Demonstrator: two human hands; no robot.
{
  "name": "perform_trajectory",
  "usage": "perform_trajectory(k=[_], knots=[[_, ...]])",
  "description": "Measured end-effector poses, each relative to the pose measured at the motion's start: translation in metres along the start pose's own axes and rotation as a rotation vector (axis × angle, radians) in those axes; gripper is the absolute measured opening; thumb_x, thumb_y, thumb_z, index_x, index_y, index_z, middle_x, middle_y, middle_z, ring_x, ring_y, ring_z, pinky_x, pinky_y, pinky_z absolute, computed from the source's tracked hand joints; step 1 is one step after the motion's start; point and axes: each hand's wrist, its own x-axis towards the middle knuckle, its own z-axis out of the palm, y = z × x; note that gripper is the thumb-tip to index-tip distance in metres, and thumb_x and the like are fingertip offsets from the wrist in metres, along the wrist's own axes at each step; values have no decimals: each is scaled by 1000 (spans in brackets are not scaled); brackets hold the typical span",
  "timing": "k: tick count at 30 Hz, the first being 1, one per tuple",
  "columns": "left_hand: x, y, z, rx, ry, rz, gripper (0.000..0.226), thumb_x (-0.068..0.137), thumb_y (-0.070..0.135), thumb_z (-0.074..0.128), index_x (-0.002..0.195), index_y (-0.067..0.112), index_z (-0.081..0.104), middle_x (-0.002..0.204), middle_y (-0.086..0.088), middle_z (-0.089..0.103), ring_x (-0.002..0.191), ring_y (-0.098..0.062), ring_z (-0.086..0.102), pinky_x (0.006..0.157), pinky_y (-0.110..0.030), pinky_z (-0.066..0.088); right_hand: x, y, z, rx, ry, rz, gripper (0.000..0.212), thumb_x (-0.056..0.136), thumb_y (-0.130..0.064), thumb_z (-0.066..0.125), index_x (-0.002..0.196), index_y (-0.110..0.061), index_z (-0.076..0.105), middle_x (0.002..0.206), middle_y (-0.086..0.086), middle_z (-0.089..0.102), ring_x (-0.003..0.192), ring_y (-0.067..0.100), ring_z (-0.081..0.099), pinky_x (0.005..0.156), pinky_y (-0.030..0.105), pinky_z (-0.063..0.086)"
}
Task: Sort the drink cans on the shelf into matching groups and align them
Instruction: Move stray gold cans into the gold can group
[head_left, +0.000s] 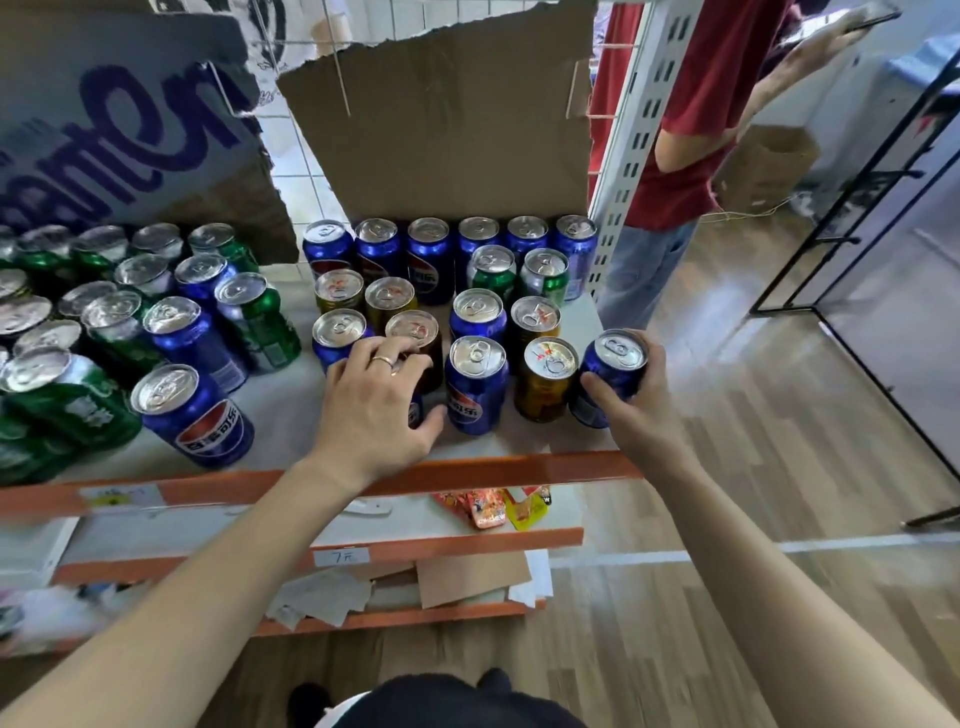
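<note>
Blue, green, gold and dark brown drink cans stand mixed on a white shelf with an orange front edge. My right hand grips a blue can at the shelf's front right corner. My left hand wraps a blue can that it mostly hides, just in front of a dark brown can. Between my hands stand another blue can and a gold can. A row of blue cans lines the back. Green cans crowd the left side.
Torn cardboard sheets lean behind the cans. A white perforated upright bounds the shelf on the right. A person in a red shirt stands beyond it. Lower shelves hold snack packets and papers. A black metal frame stands at right.
</note>
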Motion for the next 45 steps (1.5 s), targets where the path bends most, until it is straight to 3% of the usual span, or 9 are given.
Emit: perform_trajectory(k=[8, 12, 15, 19, 26, 33, 37, 40, 45], knots=[[-1, 2, -2, 3, -4, -15, 53, 72, 49, 61, 112, 16, 67, 123, -4, 60, 119, -28, 46, 87, -46, 45, 1, 4, -1, -76, -9, -10, 75, 70, -45, 75, 134, -26, 41, 128, 1, 55, 120, 16, 53, 103, 47, 46], [-2, 3, -4, 6, -12, -12, 52, 72, 48, 62, 112, 16, 67, 123, -4, 60, 119, -29, 49, 87, -45, 46, 0, -13, -8, -215, 38, -136, 93, 73, -33, 85, 148, -20, 32, 132, -5, 50, 123, 17, 47, 104, 36, 42], [-3, 2, -4, 11, -25, -13, 51, 72, 49, 61, 111, 17, 67, 123, -3, 59, 119, -28, 48, 87, -44, 44, 4, -37, -8, -351, 115, -300, 81, 77, -49, 73, 143, -16, 42, 134, 1, 57, 122, 24, 48, 102, 39, 40], [0, 0, -5, 36, -64, -25, 52, 74, 54, 55, 110, 18, 67, 124, -3, 60, 119, -27, 48, 89, -44, 40, 19, -69, 5, -531, 79, -420, 51, 83, -34, 74, 129, -18, 58, 127, 2, 64, 119, 28, 52, 97, 45, 38], [14, -16, -21, -97, -48, 2, 60, 84, 61, 33, 122, 23, 59, 134, 2, 56, 126, -21, 45, 100, -44, 22, 38, -96, 40, -759, -204, -201, 54, 86, -40, 69, 135, -23, 53, 129, -1, 62, 120, 23, 54, 102, 47, 38], [80, -57, -40, -59, -151, -92, 52, 91, 57, 41, 130, 25, 51, 137, 0, 51, 129, -23, 43, 106, -44, 24, 58, -112, 56, -1020, -335, 52, 69, 84, -51, 66, 139, -19, 42, 137, 7, 51, 124, 30, 51, 100, 47, 42], [109, -76, -38, -84, -287, -199, 54, 92, 57, 50, 133, 21, 48, 134, -8, 50, 123, -30, 48, 98, -45, 39, 62, -113, 58, -1021, -368, 180, 75, 80, -51, 71, 138, -17, 37, 135, 14, 43, 119, 36, 52, 98, 47, 47], [114, -81, -30, -100, -333, -160, 57, 90, 52, 57, 135, 20, 47, 135, -9, 48, 123, -31, 49, 89, -39, 40, 65, -110, 65, -999, -356, 228, 66, 79, -42, 72, 128, -15, 38, 122, 14, 49, 108, 34, 56, 91, 46, 50], [118, -83, -25, -73, -367, -158, 59, 87, 52, 61, 137, 24, 45, 137, -9, 45, 128, -32, 42, 99, -47, 39, 68, -105, 80, -970, -311, 269, 40, 79, -23, 65, 101, -15, 34, 89, 4, 47, 89, 30, 52, 87, 50, 50]])
